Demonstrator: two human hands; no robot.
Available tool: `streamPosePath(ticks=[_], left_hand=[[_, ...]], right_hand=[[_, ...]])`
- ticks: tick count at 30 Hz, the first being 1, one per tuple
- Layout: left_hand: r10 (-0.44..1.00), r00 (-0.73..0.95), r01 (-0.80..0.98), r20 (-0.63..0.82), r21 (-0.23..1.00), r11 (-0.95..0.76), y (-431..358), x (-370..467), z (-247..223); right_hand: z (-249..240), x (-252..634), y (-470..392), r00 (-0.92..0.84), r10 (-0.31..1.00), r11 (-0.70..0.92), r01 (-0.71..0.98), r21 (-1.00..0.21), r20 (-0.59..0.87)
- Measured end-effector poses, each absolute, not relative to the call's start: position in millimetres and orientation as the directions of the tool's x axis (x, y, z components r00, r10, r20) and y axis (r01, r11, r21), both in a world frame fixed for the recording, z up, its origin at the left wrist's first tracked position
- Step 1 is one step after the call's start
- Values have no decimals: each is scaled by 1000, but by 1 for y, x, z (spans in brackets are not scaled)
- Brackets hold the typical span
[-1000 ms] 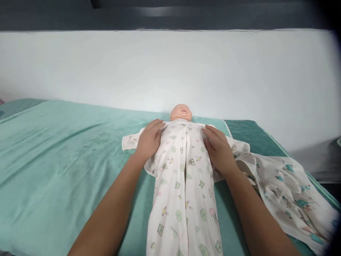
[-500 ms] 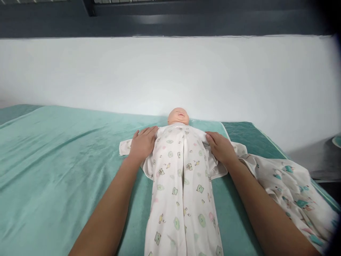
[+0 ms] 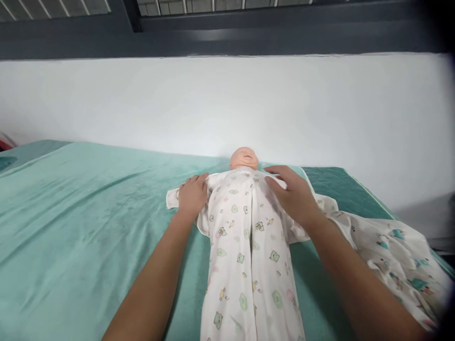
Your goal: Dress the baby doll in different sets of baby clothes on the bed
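One printed gown (image 3: 231, 246) lies between left grip (image 3: 193, 195) — and right grip (image 3: 294, 195).

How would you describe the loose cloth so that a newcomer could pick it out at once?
Find the green bedding below the white wall. On it, a doll's head shows above a long white garment; the loose cloth lies right of the right forearm. It is crumpled, with teal figures, while the garment has pale green and pink ones.
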State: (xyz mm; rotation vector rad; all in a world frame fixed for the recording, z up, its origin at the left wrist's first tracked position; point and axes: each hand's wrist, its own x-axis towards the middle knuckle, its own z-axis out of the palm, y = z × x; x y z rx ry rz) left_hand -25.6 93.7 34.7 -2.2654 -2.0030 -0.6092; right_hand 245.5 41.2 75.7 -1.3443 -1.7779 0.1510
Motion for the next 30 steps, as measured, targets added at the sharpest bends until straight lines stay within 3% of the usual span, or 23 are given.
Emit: streamPosePath(ticks=[2,5,7,10,17,21,27,30], left_hand=[[942,67,956,328,248,-154,95,-27,35],[942,36,953,335,272,-133,96,-29,35],[942,22,955,334,273,-119,96,-31,35],[946,28,957,324,264,-118,96,-32,34],[947,47,968,318,218,-122,95,-31,35],[935,57,964,350,223,-143,93,-32,34],[933,-27,948,359,307,-91,90,-36,34],[939,-34,930,341,354,-95,89,-40,34]], right_hand=[[97,209,53,-231,843,479,735,-480,486],[114,158,82,-491,835,548,784,-292,249],[116,132,101,-563,819,573,811,-117,110],[112,109,120,-566,823,566,824,-17,-49],[109,97,139,-507,830,512,858,-46,-231],[113,110,141,-518,836,517,854,-55,-182],[122,150,139,-504,850,465,855,-229,-156],[127,171,139,-513,855,483,841,-243,-78]])
